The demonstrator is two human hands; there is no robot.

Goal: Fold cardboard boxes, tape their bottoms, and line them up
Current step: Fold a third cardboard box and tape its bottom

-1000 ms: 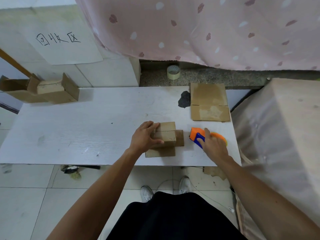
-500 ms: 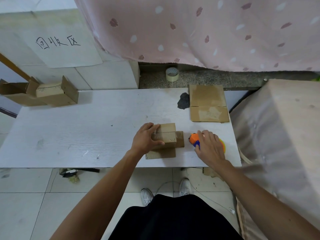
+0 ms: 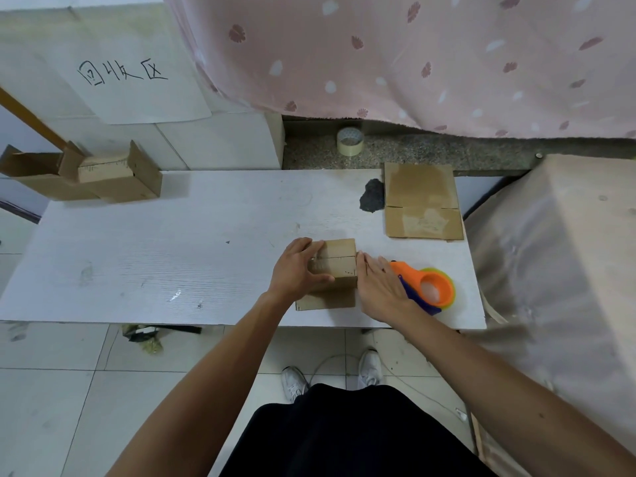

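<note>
A small folded cardboard box [image 3: 339, 261] stands bottom-up on the white table [image 3: 172, 256], its two flaps meeting in a seam. My left hand [image 3: 297, 270] grips its left side, fingers over the top and thumb at the front. My right hand [image 3: 380, 287] lies with straight fingers against the box's right side. An orange tape dispenser [image 3: 428, 287] rests on the table just right of that hand, apart from it. A flat unfolded carton [image 3: 421, 201] lies at the table's far right.
Finished boxes [image 3: 110, 175] with open flaps sit at the table's far left corner. A spare tape roll [image 3: 350, 141] stands on the stone ledge behind. A covered bulky object [image 3: 557, 270] borders the table on the right. A dark patch [image 3: 372, 200] marks the tabletop.
My right hand has let go of the orange tape dispenser and moved left against the box's right side. My left hand has stayed on the box.
</note>
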